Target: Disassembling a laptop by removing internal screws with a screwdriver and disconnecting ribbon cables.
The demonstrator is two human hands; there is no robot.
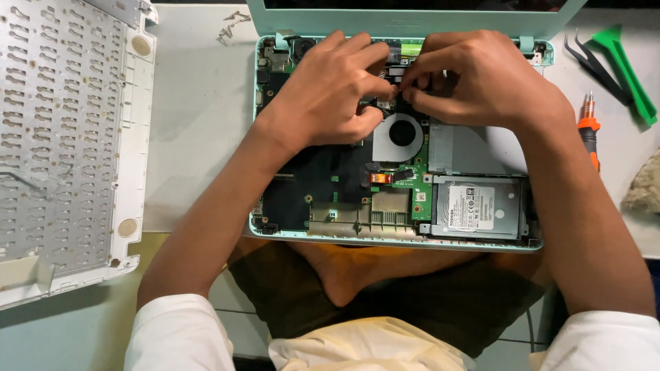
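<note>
An opened mint-green laptop base [261, 227] lies in front of me with its circuit board, round cooling fan [402, 134] and silver hard drive [478, 206] exposed. My left hand [330, 89] and my right hand [481, 79] meet over the back middle of the board, just above the fan. The fingertips of both hands pinch at a small dark part or cable there; the fingers hide what it is. Both wrists rest over the board.
The removed white keyboard cover [69, 144] lies face down at the left. Several small screws [230, 24] sit at the back. Black tweezers [595, 65], a green pry tool [629, 72] and an orange-handled screwdriver [589, 130] lie at the right, beside a crumpled cloth [646, 185].
</note>
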